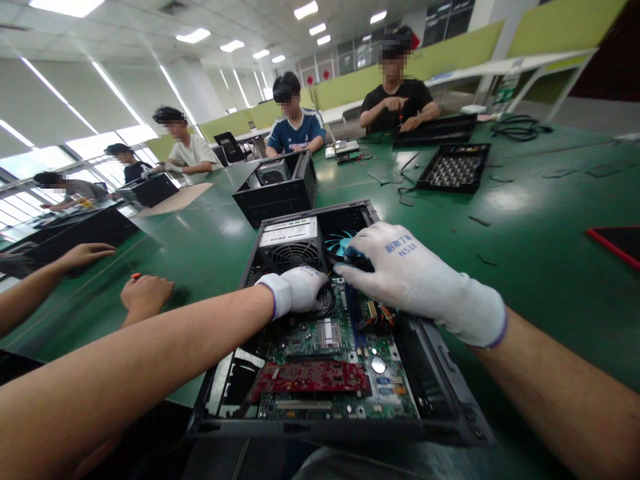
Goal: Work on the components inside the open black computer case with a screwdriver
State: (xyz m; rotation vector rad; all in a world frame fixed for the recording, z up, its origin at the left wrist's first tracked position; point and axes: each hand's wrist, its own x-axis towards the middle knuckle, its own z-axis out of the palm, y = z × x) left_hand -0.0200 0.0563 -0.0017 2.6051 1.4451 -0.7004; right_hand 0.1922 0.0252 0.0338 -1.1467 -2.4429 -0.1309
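An opened black computer case (445,373) lies on the table in front of me. Inside are a power supply (293,235) with a round fan grille, a green motherboard (300,340), a red expansion card (315,377) and a fan with light-blue blades (339,241). My left hand (303,288), in a white glove, is closed at a bundle of black cable (329,301) below the power supply; its fingertips are partly hidden. My right hand (395,263), also gloved, reaches over the case's right side beside the fan, thumb and fingers apart. It covers part of the fan.
Another open case (277,200) stands beyond mine. A black tray-like part (454,168), loose cables (520,128) and a red-edged dark object (617,243) lie to the right. A neighbour's hand (147,293) rests at left, near my forearm. Several people work around the green table (540,200).
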